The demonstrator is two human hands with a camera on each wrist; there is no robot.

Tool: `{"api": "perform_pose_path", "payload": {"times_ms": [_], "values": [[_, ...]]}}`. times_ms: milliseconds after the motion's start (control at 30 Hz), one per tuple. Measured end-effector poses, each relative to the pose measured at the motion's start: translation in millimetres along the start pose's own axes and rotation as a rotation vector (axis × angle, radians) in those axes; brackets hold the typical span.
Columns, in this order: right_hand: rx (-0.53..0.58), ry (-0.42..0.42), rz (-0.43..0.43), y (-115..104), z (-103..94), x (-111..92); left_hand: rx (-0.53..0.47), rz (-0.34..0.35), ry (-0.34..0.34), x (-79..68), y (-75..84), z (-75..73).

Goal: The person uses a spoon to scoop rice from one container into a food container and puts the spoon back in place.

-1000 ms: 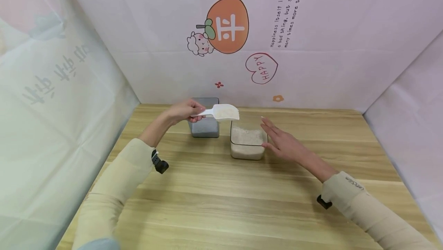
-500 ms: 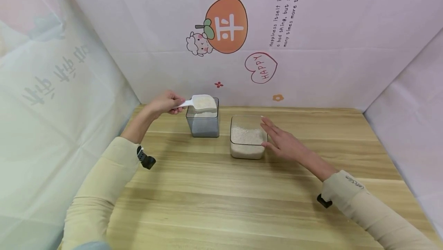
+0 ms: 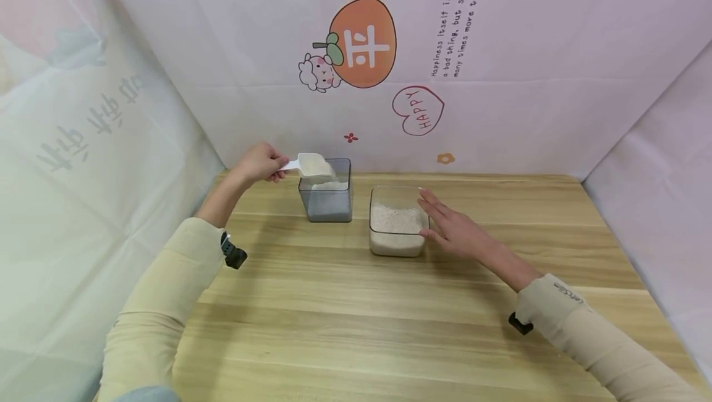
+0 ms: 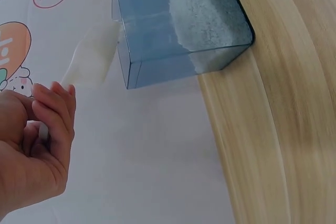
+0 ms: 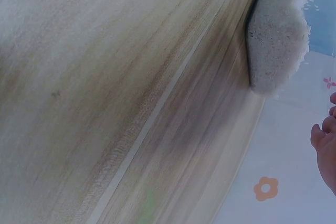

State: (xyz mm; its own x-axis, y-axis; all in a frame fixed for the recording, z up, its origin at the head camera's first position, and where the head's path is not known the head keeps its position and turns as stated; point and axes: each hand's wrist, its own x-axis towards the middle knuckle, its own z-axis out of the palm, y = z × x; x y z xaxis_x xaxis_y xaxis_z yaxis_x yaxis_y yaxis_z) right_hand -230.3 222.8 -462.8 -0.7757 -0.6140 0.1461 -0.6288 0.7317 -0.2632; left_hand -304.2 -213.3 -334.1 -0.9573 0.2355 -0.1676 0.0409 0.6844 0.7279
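My left hand [image 3: 260, 162] grips the handle of a white scoop [image 3: 303, 161] that carries white rice grains. The scoop's front lies over the rim of a blue-grey clear container [image 3: 329, 204], and grains spill from its tip into it. A pile of rice [image 4: 202, 17] shows through that container's wall in the left wrist view. To the right stands a clear square container [image 3: 397, 243], partly filled with rice [image 3: 396, 219]. My right hand [image 3: 453, 229] rests with extended fingers against this container's right side. Only part of the right hand [image 5: 328, 140] shows in the right wrist view.
Both containers stand on a wooden table [image 3: 356, 321], near its back edge. A white printed cloth [image 3: 250, 49] rises behind them, with more pale cloth [image 3: 656, 161] along the sides. Dark wrist cameras [image 3: 235, 257] sit on the sleeves.
My left hand has carried the scoop leftward from near the right container to above the blue-grey one. The scoop now tips and grains fall. My right hand keeps its place.
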Motion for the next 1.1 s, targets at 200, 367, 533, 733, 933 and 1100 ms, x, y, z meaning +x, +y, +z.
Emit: {"api": "perform_pose_path", "payload": {"times_ms": [200, 367, 533, 733, 933, 1100], "values": [[-0.009, 0.004, -0.004, 0, 1.7, 1, 0.152, 0.023, 0.059, 1.0, -2.5, 0.8], [-0.007, 0.011, -0.008, 0, 2.2, 1, 0.202, 0.029, 0.078, -1.5, -2.1, 0.5], [-0.006, 0.008, -0.006, 1, 2.2, 1, 0.266, 0.018, 0.116, -5.5, 1.3, 2.0], [0.000, 0.017, -0.010, 1, 2.7, 2, 0.491, 0.088, 0.214, -10.6, 7.9, 8.5], [-0.004, 0.031, -0.012, 3, 5.0, 2, 0.857, 0.232, 0.293, -10.4, 10.5, 19.4], [0.000, 0.019, -0.005, 3, 4.4, 2, 1.048, 0.372, 0.304, -11.0, 7.2, 28.2]]}}
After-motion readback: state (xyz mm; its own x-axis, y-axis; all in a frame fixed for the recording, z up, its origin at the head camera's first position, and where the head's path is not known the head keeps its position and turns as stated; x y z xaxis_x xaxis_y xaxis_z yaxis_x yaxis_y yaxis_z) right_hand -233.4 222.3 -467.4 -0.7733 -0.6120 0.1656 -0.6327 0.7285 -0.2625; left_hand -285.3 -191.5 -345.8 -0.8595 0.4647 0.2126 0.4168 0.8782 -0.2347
